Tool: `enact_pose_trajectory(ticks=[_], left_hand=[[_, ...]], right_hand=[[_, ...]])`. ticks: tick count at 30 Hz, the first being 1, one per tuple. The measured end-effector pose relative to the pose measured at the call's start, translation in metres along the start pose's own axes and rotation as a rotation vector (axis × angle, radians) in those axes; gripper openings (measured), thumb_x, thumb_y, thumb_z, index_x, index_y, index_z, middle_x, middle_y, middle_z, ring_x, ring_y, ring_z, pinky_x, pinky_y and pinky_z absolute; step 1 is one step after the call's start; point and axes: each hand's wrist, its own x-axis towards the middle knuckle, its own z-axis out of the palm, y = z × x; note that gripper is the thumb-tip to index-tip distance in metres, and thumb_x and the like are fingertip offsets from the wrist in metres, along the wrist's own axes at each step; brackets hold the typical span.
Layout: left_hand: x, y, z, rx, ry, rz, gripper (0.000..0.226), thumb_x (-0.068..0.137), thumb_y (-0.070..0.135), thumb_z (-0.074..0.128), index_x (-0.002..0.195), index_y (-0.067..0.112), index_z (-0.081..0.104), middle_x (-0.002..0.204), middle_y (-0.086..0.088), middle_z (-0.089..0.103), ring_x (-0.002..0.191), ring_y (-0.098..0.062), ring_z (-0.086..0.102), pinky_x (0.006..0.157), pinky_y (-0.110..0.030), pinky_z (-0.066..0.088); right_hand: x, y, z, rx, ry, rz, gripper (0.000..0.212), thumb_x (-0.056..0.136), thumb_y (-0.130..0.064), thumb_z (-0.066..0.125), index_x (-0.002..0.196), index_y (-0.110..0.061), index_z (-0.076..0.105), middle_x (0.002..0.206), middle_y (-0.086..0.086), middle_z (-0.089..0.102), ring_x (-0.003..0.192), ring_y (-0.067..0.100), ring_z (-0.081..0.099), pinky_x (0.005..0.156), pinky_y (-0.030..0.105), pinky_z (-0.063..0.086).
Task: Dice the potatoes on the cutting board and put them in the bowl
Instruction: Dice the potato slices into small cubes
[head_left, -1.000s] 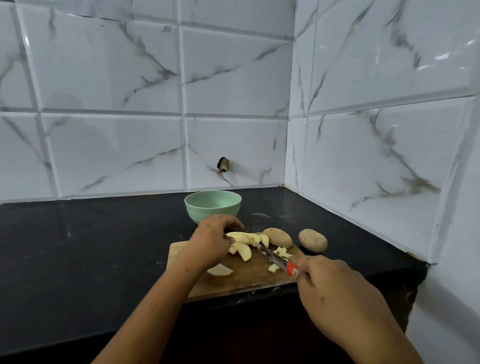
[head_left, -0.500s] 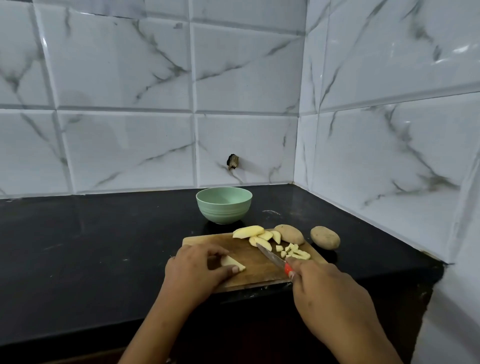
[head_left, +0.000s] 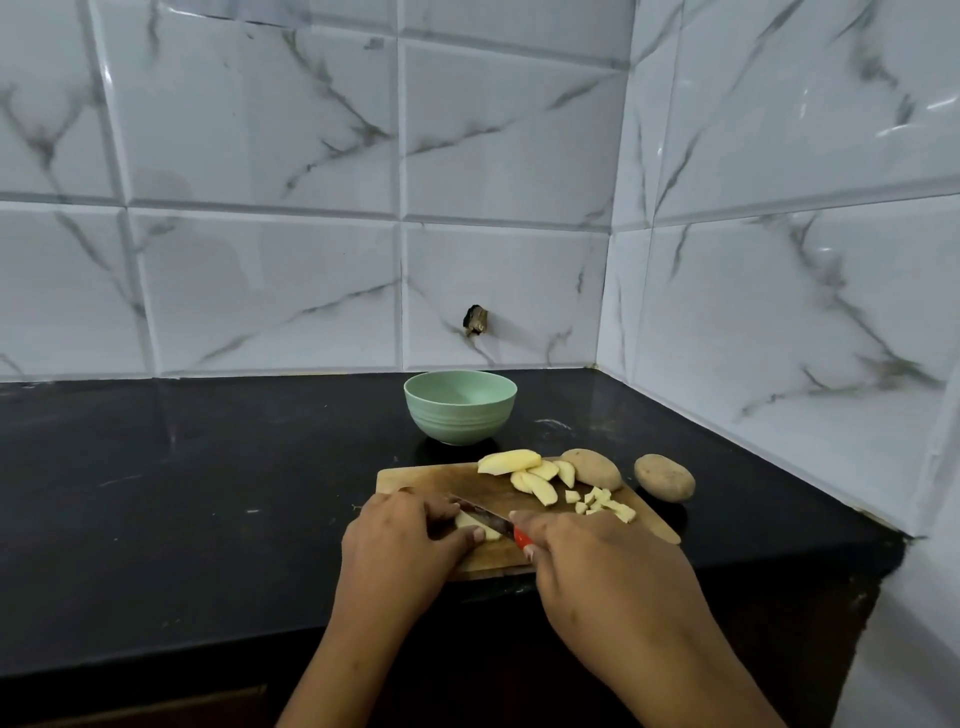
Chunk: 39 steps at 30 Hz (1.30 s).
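A wooden cutting board (head_left: 431, 477) lies on the black counter. My left hand (head_left: 402, 548) pinches a pale potato slice (head_left: 478, 526) at the board's near left. My right hand (head_left: 597, 566) grips a red-handled knife (head_left: 493, 522), its blade lying across that slice. Several peeled potato wedges (head_left: 530, 473) and a small heap of diced potato (head_left: 602, 503) lie on the far right of the board. One whole unpeeled potato (head_left: 592, 467) sits on the board's back right. The light green bowl (head_left: 460, 408) stands behind the board; I see nothing inside it.
A second whole potato (head_left: 665, 477) rests on the black counter (head_left: 208, 493) just right of the board. White marble-look tiled walls close the back and right side. The counter's front edge runs below my hands.
My left hand came back from the wedges at the far side and took the lone slice at the near left. My right hand brought the knife leftward onto that slice.
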Motion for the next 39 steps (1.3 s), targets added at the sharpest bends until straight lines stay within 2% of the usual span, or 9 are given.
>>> enact_pose_trajectory(ticks=[4,7,9,18,21,25,32,36,39], left_hand=[[-0.001,0.002,-0.001,0.056,-0.017,0.009,0.035,0.084,0.057,0.057,0.115,0.042,0.063,0.125,0.028,0.055,0.118,-0.007,0.043,0.094,-0.033,0.045],[-0.001,0.004,-0.004,0.087,-0.035,-0.011,0.035,0.085,0.058,0.055,0.116,0.043,0.062,0.127,0.025,0.054,0.121,-0.009,0.04,0.098,-0.033,0.041],[-0.003,0.005,-0.004,0.105,-0.026,-0.022,0.034,0.085,0.058,0.055,0.115,0.044,0.062,0.126,0.022,0.055,0.122,-0.01,0.04,0.101,-0.034,0.036],[-0.004,0.007,-0.008,0.162,-0.018,-0.048,0.039,0.083,0.064,0.053,0.115,0.045,0.061,0.125,0.019,0.057,0.126,-0.01,0.038,0.107,-0.034,0.024],[-0.006,0.007,-0.007,0.146,-0.013,-0.047,0.039,0.083,0.064,0.053,0.115,0.044,0.061,0.126,0.019,0.055,0.126,-0.01,0.038,0.109,-0.035,0.023],[-0.008,0.009,-0.007,0.157,-0.01,-0.041,0.04,0.085,0.063,0.051,0.12,0.044,0.058,0.128,0.017,0.054,0.128,-0.011,0.036,0.109,-0.036,0.022],[0.007,0.014,-0.018,0.262,-0.192,-0.034,0.045,0.089,0.057,0.048,0.133,0.047,0.045,0.139,0.008,0.047,0.134,-0.019,0.032,0.11,-0.042,0.023],[0.023,0.013,-0.021,0.302,-0.201,-0.006,0.034,0.094,0.048,0.044,0.128,0.05,0.048,0.138,0.009,0.047,0.131,-0.019,0.034,0.107,-0.042,0.024],[0.03,0.011,-0.019,0.308,-0.222,0.055,0.032,0.098,0.039,0.041,0.125,0.052,0.05,0.138,0.013,0.045,0.128,-0.016,0.035,0.104,-0.041,0.024]], right_hand=[[0.007,-0.002,0.0,-0.075,0.017,-0.068,0.039,0.099,-0.025,0.045,0.138,-0.034,0.043,0.103,-0.004,0.06,0.091,0.015,0.059,0.057,0.023,0.036],[0.018,-0.011,-0.009,-0.169,-0.079,-0.108,0.034,0.098,-0.019,0.047,0.132,-0.026,0.05,0.073,-0.004,0.038,0.068,0.013,0.045,0.051,0.024,0.026],[0.022,-0.016,-0.018,-0.219,-0.111,-0.144,0.029,0.095,-0.015,0.05,0.124,-0.021,0.055,0.069,-0.004,0.033,0.058,0.011,0.035,0.048,0.025,0.022],[0.001,-0.004,-0.038,-0.301,-0.074,-0.199,0.023,0.095,-0.017,0.049,0.112,-0.025,0.062,0.078,-0.005,0.045,0.066,0.011,0.045,0.051,0.025,0.03],[-0.02,0.008,-0.045,-0.273,-0.061,-0.187,0.023,0.097,-0.022,0.047,0.116,-0.028,0.058,0.086,-0.006,0.049,0.081,0.015,0.052,0.051,0.023,0.029],[-0.039,0.017,-0.051,-0.239,-0.034,-0.168,0.029,0.098,-0.022,0.043,0.125,-0.031,0.051,0.099,-0.007,0.058,0.077,0.014,0.049,0.05,0.022,0.027],[-0.035,0.03,-0.05,-0.215,-0.035,-0.136,0.031,0.101,-0.026,0.038,0.127,-0.036,0.052,0.106,-0.006,0.059,0.08,0.013,0.054,0.049,0.021,0.027],[-0.033,0.041,-0.045,-0.135,0.043,-0.056,0.029,0.103,-0.033,0.031,0.123,-0.041,0.051,0.09,-0.011,0.051,0.068,0.008,0.045,0.049,0.02,0.028],[-0.033,0.044,-0.039,-0.031,0.094,-0.01,0.03,0.103,-0.038,0.029,0.125,-0.042,0.049,0.088,-0.01,0.052,0.072,0.007,0.05,0.051,0.018,0.033]])
